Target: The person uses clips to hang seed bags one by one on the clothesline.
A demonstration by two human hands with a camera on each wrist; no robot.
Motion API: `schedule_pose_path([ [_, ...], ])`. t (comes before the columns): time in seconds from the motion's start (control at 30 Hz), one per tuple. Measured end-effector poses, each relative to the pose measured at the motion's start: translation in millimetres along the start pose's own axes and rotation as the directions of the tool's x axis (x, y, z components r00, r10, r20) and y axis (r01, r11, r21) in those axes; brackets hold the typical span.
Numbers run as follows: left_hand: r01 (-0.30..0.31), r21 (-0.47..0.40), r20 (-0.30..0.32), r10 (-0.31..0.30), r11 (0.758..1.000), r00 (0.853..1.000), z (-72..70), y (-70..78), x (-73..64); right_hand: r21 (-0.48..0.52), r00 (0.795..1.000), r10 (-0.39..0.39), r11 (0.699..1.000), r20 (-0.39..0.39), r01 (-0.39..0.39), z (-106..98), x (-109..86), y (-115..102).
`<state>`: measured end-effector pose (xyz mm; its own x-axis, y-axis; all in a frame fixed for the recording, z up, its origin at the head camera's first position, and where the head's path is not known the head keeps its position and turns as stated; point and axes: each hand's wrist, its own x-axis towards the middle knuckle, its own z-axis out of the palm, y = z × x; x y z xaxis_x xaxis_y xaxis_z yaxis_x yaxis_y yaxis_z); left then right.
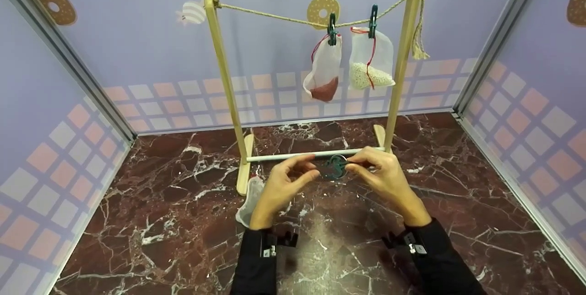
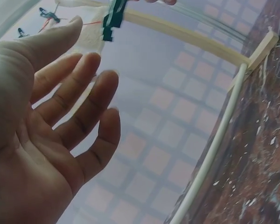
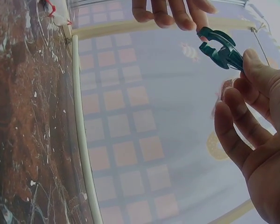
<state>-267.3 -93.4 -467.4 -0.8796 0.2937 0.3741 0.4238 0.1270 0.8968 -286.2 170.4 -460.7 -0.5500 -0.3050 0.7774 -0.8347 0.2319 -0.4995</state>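
Observation:
My right hand (image 1: 387,173) pinches the handle end of a dark green plastic clothespin (image 3: 219,49) between thumb and index finger, its curved jaws pointing toward the left hand. My left hand (image 1: 284,183) is held up to the left of the clothespin, thumb and fingers apart with nothing between them. In the left wrist view, the palm of the left hand (image 2: 42,154) faces the camera with loosely bent fingers. A small white mesh bag (image 1: 251,199) lies on the table beside the left wrist, partly hidden by it.
Ahead stands a wooden frame with two posts (image 1: 224,70), a white crossbar (image 1: 279,156) and a rope (image 1: 270,14). Green clothespins hold a mesh bag of reddish powder (image 1: 324,89) and one of pale grains (image 1: 366,75) on the rope. Printed walls (image 1: 151,57) enclose the marbled table (image 1: 183,240).

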Motion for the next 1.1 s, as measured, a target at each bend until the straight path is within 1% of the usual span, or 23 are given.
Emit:
schedule_pose_path([
  [0.1,-0.014,0.075,-0.056,0.018,0.997,0.998,-9.3,-2.7,-1.3,-0.008,1.0,-0.01,1.0,-0.004,0.01,-1,0.6,1],
  [0.17,-0.014,0.13,-0.109,0.028,0.991,0.994,-16.6,-5.9,-2.4,-0.004,1.0,-0.015,1.0,-0.004,0.015,-1,0.9,1],
  [0.27,0.021,0.192,-0.195,0.017,0.981,0.981,-27.4,-11.8,-5.2,-0.002,1.0,-0.019,1.0,-0.001,0.019,0,1.1,1],
  [0.3,0.04,0.23,-0.224,0.013,0.972,0.975,-30.8,-13.4,-6.5,-0.003,1.0,-0.02,1.0,0.0,0.02,0,1.0,1],
  [0.37,0.109,0.301,-0.28,-0.021,0.947,0.96,-36.9,-16.4,-9.6,-0.011,1.0,-0.02,1.0,0.002,0.02,1,1.1,2],
  [0.4,0.156,0.345,-0.305,-0.047,0.925,0.951,-39.6,-17.7,-11.5,-0.016,1.0,-0.022,1.0,0.002,0.022,1,1.2,2],
  [0.43,0.212,0.389,-0.33,-0.079,0.897,0.941,-42.2,-19.0,-13.5,-0.022,1.0,-0.024,0.999,0.002,0.025,1,1.2,2],
  [0.47,0.266,0.427,-0.355,-0.111,0.864,0.928,-44.7,-20.5,-15.3,-0.028,1.0,-0.027,0.999,0.001,0.027,1,1.0,3],
  [0.5,0.325,0.46,-0.378,-0.15,0.826,0.914,-47.0,-22.1,-17.1,-0.035,1.0,-0.024,0.999,0.001,0.024,1,0.9,3],
  [0.57,0.439,0.483,-0.417,-0.242,0.758,0.876,-50.7,-25.4,-20.8,-0.045,1.0,-0.028,0.999,-0.001,0.028,1,0.5,4],
  [0.6,0.488,0.486,-0.433,-0.286,0.725,0.855,-52.4,-26.8,-22.3,-0.05,1.0,-0.031,0.998,-0.003,0.031,1,0.0,4],
  [0.63,0.53,0.478,-0.45,-0.323,0.7,0.833,-54.2,-28.6,-23.7,-0.054,0.999,-0.032,0.998,-0.004,0.032,1,-0.2,4],
  [0.7,0.599,0.456,-0.474,-0.391,0.658,0.789,-57.1,-31.4,-26.1,-0.059,0.999,-0.035,0.998,-0.005,0.035,1,-0.2,4],
  [0.73,0.626,0.449,-0.482,-0.417,0.638,0.77,-58.2,-32.6,-27.0,-0.06,0.999,-0.037,0.997,-0.005,0.037,1,-0.4,5],
  [0.77,0.648,0.438,-0.489,-0.44,0.623,0.753,-59.4,-33.9,-27.7,-0.062,0.999,-0.04,0.997,-0.006,0.039,1,-0.5,5],
  [0.83,0.679,0.427,-0.492,-0.477,0.597,0.729,-61.3,-36.2,-29.1,-0.063,0.999,-0.04,0.997,-0.002,0.04,2,-0.4,5],
  [0.87,0.689,0.427,-0.49,-0.49,0.586,0.721,-62.1,-37.4,-29.8,-0.063,0.999,-0.041,0.997,-0.001,0.041,2,-0.6,5],
  [0.9,0.695,0.431,-0.487,-0.5,0.576,0.716,-62.7,-38.5,-30.4,-0.063,0.999,-0.04,0.997,0.0,0.039,2,-0.7,5],
  [0.93,0.696,0.44,-0.485,-0.503,0.567,0.716,-63.4,-39.9,-31.1,-0.064,0.999,-0.038,0.997,0.001,0.038,2,-0.9,5],
  [1.03,0.688,0.471,-0.476,-0.498,0.552,0.725,-64.9,-44.0,-33.2,-0.066,0.999,-0.035,0.997,0.004,0.035,2,-1.0,6],
  [1.1,0.678,0.491,-0.47,-0.488,0.547,0.735,-65.2,-46.2,-34.6,-0.066,0.999,-0.033,0.997,0.008,0.033,2,-1.1,6],
])
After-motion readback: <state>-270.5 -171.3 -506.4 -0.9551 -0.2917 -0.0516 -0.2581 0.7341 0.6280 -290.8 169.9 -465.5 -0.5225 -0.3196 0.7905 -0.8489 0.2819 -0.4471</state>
